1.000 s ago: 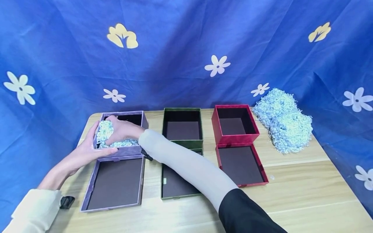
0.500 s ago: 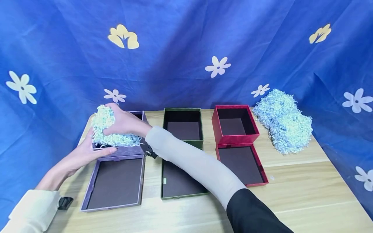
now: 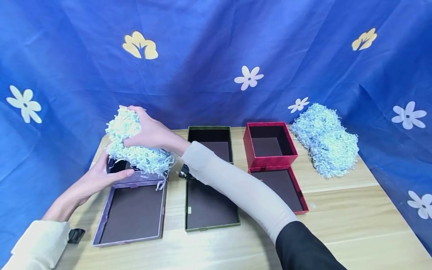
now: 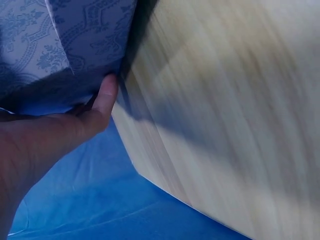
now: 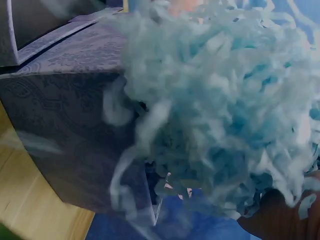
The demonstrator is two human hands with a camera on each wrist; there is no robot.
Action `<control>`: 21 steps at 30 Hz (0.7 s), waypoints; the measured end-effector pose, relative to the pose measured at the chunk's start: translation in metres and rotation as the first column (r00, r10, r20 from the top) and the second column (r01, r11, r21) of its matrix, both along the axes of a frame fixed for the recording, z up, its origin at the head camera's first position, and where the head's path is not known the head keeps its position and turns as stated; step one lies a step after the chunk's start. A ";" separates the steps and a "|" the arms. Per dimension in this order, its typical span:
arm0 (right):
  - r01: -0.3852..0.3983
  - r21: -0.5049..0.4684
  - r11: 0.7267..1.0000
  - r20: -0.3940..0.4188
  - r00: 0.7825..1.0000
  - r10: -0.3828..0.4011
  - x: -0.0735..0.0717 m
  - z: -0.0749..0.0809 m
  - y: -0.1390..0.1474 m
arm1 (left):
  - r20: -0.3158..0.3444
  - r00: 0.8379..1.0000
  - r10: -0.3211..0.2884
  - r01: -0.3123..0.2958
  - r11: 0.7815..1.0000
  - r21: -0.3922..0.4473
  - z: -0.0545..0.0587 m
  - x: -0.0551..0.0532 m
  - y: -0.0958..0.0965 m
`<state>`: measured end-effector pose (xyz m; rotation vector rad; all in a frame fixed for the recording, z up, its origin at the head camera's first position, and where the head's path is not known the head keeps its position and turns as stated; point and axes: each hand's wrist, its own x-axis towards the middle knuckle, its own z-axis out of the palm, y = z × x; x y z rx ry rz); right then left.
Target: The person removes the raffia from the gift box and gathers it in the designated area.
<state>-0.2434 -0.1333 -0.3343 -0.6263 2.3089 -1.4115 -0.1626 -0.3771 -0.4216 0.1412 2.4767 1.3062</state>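
My right hand (image 3: pixel 153 131) grips a big clump of light blue shredded paper (image 3: pixel 138 155), raised over the purple box (image 3: pixel 145 178). Loose strands dangle from the clump, which fills much of the right wrist view beside the patterned purple wall. At the box's left front corner, my left hand (image 3: pixel 96 178) holds on, thumb along the front and fingers at the left side. In the left wrist view a fingertip touches the patterned wall low down, near the wooden table. Much of the box's inside is hidden by the clump.
The purple lid (image 3: pixel 133 212) lies in front of its box. A green box (image 3: pixel 210 129) and green lid (image 3: pixel 212 210) are in the middle, with a red box (image 3: pixel 270 162) and red lid (image 3: pixel 298 191) further right. Another shredded paper pile (image 3: pixel 329 144) sits at back right.
My right hand has lifted the shredded paper clump up out of the purple box and slightly right, strands trailing over the front rim. My left hand has stayed at the box corner.
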 end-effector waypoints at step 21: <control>0.112 -0.130 0.985 0.071 0.992 -0.103 -0.009 0.014 0.088 | -0.090 0.996 -0.007 0.010 1.000 0.030 -0.004 -0.011 0.004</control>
